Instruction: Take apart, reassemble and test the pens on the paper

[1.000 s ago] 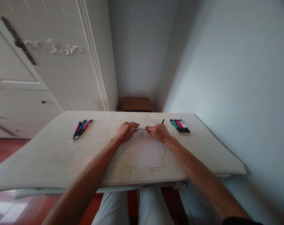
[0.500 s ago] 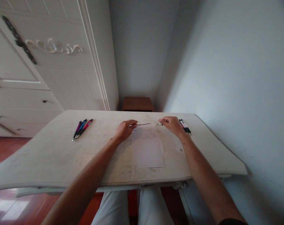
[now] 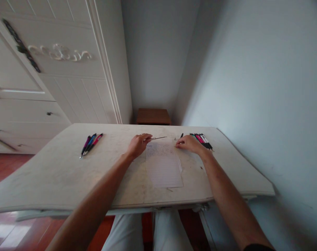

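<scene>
My left hand (image 3: 139, 143) is closed above the top left of the paper, pinching a thin pen refill (image 3: 160, 137) that points right, with a whitish part beside the fingertips. At the paper's upper right edge, my right hand (image 3: 189, 143) has its fingertips pressed together low on the tabletop. Whatever they pinch is too small to make out. A lined sheet of paper (image 3: 165, 170) with scribbles along its top lies between my arms. Just behind my right hand is a small black pen part (image 3: 181, 135).
Purple, blue and red pens (image 3: 90, 144) lie on the left of the white table (image 3: 56, 174). Several more pens (image 3: 204, 139) lie in a row beyond my right hand. Small bits (image 3: 169, 189) lie near the paper. A wall (image 3: 265, 87) borders the right side; a white cabinet (image 3: 77, 87) stands left.
My right hand has moved slightly toward me and down to the table, where a small thin piece lay. The black pen part and more of the right-hand pens now show. My left hand barely shifted.
</scene>
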`<action>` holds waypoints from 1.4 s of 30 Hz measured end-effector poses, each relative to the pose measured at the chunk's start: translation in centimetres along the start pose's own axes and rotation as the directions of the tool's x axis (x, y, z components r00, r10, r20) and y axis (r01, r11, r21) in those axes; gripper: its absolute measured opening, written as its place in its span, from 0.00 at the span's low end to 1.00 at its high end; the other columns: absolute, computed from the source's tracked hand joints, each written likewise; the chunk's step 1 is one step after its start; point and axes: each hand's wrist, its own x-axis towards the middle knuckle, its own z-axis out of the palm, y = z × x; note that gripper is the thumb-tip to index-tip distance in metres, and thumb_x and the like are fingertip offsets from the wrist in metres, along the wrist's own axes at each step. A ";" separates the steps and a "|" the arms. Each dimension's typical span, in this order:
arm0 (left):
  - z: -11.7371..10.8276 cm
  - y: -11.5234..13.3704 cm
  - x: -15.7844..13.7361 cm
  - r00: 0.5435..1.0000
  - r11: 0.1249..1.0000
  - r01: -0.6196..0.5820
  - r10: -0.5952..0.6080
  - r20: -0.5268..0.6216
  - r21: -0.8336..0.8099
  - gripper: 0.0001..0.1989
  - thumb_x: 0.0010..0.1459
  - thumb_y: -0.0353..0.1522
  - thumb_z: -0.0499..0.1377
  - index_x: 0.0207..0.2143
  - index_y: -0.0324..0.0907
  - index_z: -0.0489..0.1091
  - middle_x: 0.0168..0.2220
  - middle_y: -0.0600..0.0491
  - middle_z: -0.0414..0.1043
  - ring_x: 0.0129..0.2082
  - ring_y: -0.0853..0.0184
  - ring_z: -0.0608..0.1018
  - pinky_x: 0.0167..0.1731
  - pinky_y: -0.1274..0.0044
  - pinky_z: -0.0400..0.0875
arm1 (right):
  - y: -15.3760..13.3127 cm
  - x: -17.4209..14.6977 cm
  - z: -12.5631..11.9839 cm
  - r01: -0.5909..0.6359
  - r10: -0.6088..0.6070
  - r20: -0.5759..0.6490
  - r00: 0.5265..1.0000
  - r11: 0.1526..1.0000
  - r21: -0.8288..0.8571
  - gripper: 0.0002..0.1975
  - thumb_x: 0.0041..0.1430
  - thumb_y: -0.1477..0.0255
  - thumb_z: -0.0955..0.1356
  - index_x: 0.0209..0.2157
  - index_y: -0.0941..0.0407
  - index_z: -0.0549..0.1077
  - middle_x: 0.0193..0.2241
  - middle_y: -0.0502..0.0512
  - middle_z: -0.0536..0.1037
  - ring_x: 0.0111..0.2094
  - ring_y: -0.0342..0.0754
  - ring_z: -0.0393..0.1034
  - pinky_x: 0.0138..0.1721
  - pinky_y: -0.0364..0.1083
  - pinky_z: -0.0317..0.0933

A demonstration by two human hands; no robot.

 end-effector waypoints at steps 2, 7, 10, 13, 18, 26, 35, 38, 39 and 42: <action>0.0 -0.1 0.0 1.000 1.000 -0.006 0.006 0.002 0.003 0.11 0.61 0.32 0.56 0.44 0.44 0.75 0.42 0.51 0.79 0.42 0.62 0.79 0.46 0.72 0.71 | -0.2 0.1 0.1 0.024 -0.024 -0.024 0.999 0.999 -0.021 0.10 0.56 0.70 0.68 0.33 0.58 0.81 0.28 0.54 0.81 0.30 0.46 0.73 0.32 0.41 0.57; -0.1 0.0 -0.1 0.999 1.000 -0.023 0.023 0.024 0.013 0.11 0.61 0.32 0.56 0.43 0.45 0.75 0.41 0.52 0.79 0.41 0.63 0.79 0.45 0.73 0.71 | -0.8 0.3 0.6 0.033 -0.041 -0.173 0.984 0.998 -0.046 0.12 0.58 0.68 0.66 0.35 0.58 0.80 0.27 0.54 0.80 0.28 0.44 0.70 0.30 0.41 0.55; -0.1 0.2 -0.1 0.999 0.999 -0.031 0.030 0.041 0.034 0.11 0.60 0.31 0.56 0.43 0.45 0.75 0.41 0.52 0.79 0.41 0.63 0.79 0.45 0.73 0.70 | -1.4 0.3 1.0 0.046 -0.058 -0.196 0.979 0.997 -0.065 0.12 0.59 0.67 0.66 0.36 0.57 0.80 0.24 0.52 0.79 0.25 0.43 0.68 0.28 0.40 0.53; 0.0 0.3 -0.2 0.997 0.998 -0.048 0.045 0.067 0.043 0.11 0.60 0.31 0.56 0.43 0.45 0.75 0.42 0.52 0.79 0.42 0.62 0.79 0.46 0.72 0.70 | -2.0 0.3 1.3 0.055 -0.070 -0.208 0.976 0.995 -0.078 0.12 0.60 0.68 0.65 0.36 0.57 0.80 0.24 0.52 0.79 0.25 0.42 0.68 0.29 0.40 0.53; 0.1 0.4 -0.1 0.994 0.997 -0.062 0.057 0.088 0.049 0.11 0.61 0.31 0.56 0.44 0.44 0.75 0.43 0.51 0.78 0.43 0.62 0.78 0.48 0.71 0.69 | -2.1 0.3 1.3 0.058 -0.076 -0.209 0.975 0.994 -0.093 0.11 0.60 0.67 0.66 0.36 0.56 0.80 0.24 0.52 0.79 0.24 0.42 0.68 0.28 0.40 0.53; 0.1 0.4 -0.1 0.992 0.995 -0.077 0.070 0.104 0.062 0.12 0.61 0.30 0.56 0.44 0.42 0.75 0.43 0.50 0.78 0.43 0.62 0.78 0.47 0.71 0.69 | -1.5 0.5 1.6 0.093 -0.110 -0.228 0.967 0.992 -0.084 0.10 0.59 0.67 0.67 0.35 0.55 0.81 0.25 0.52 0.80 0.24 0.43 0.69 0.28 0.40 0.54; 0.4 0.1 -0.1 0.991 0.995 -0.089 0.083 0.102 0.054 0.11 0.60 0.30 0.57 0.44 0.43 0.75 0.43 0.51 0.78 0.42 0.62 0.78 0.47 0.71 0.69 | -2.1 0.4 1.5 0.081 -0.099 -0.214 0.972 0.993 -0.091 0.09 0.59 0.68 0.68 0.35 0.55 0.81 0.23 0.52 0.79 0.24 0.43 0.70 0.28 0.41 0.54; 0.4 0.2 -0.1 0.989 0.993 -0.107 0.101 0.107 0.046 0.11 0.60 0.30 0.57 0.44 0.43 0.75 0.43 0.51 0.78 0.42 0.62 0.78 0.47 0.71 0.69 | -2.5 0.3 1.4 0.063 -0.081 -0.196 0.977 0.993 -0.096 0.09 0.59 0.68 0.68 0.36 0.54 0.81 0.24 0.52 0.80 0.25 0.44 0.71 0.28 0.41 0.55; 0.4 0.3 -0.1 0.988 0.992 -0.114 0.108 0.109 0.045 0.11 0.60 0.30 0.57 0.44 0.43 0.75 0.43 0.51 0.78 0.42 0.62 0.79 0.47 0.71 0.69 | -2.6 0.2 1.4 0.059 -0.078 -0.191 0.979 0.993 -0.102 0.10 0.59 0.68 0.68 0.37 0.54 0.81 0.24 0.52 0.80 0.25 0.44 0.71 0.29 0.41 0.55; 0.4 0.5 -0.2 0.986 0.991 -0.125 0.118 0.115 0.048 0.10 0.59 0.30 0.58 0.43 0.43 0.75 0.42 0.51 0.78 0.41 0.62 0.79 0.47 0.71 0.69 | -2.9 0.2 1.4 0.056 -0.079 -0.179 0.981 0.990 -0.127 0.10 0.59 0.68 0.68 0.37 0.53 0.81 0.25 0.52 0.80 0.26 0.45 0.72 0.28 0.41 0.55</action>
